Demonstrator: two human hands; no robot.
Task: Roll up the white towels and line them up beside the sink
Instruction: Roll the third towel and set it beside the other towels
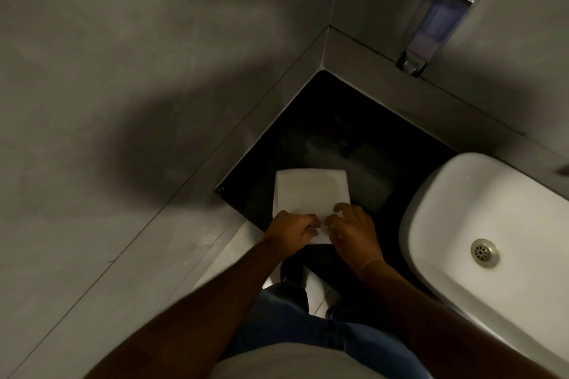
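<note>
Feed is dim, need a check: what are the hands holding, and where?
Both hands, left and right, grip the white towel at its near edge on the black counter.

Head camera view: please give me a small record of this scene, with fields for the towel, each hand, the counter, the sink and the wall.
towel: white towel, lying flat and folded on the counter, near edge under the hands
left hand: fingers curled on the towel's near edge
right hand: fingers bent on the same edge, beside the left
counter: black counter, in the corner of grey walls
sink: white sink, right of the towel, drain visible
wall: soap dispenser above the counter
rolled towels: none visible
</note>
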